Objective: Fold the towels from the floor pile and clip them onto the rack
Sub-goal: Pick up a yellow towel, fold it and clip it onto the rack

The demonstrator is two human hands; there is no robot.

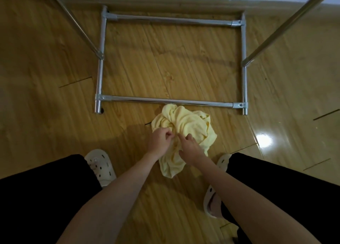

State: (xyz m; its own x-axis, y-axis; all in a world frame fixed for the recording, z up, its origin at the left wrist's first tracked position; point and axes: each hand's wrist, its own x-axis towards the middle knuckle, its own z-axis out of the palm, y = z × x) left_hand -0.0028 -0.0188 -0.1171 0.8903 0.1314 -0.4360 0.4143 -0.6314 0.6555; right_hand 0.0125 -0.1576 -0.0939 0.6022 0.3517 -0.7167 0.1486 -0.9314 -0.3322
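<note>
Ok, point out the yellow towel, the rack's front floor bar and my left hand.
yellow towel (191, 121), head view, on the crumpled upper folds.
front floor bar (165, 100), head view, mid-length of the tube.
left hand (159, 140), head view, back of the hand.

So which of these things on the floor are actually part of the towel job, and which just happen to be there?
Part of the job:
- yellow towel, crumpled on the floor
- metal rack, its base frame just beyond the towel
- left hand and right hand, both gripping the towel

Just there:
- white slippers on the person's feet
- wooden floor
</note>
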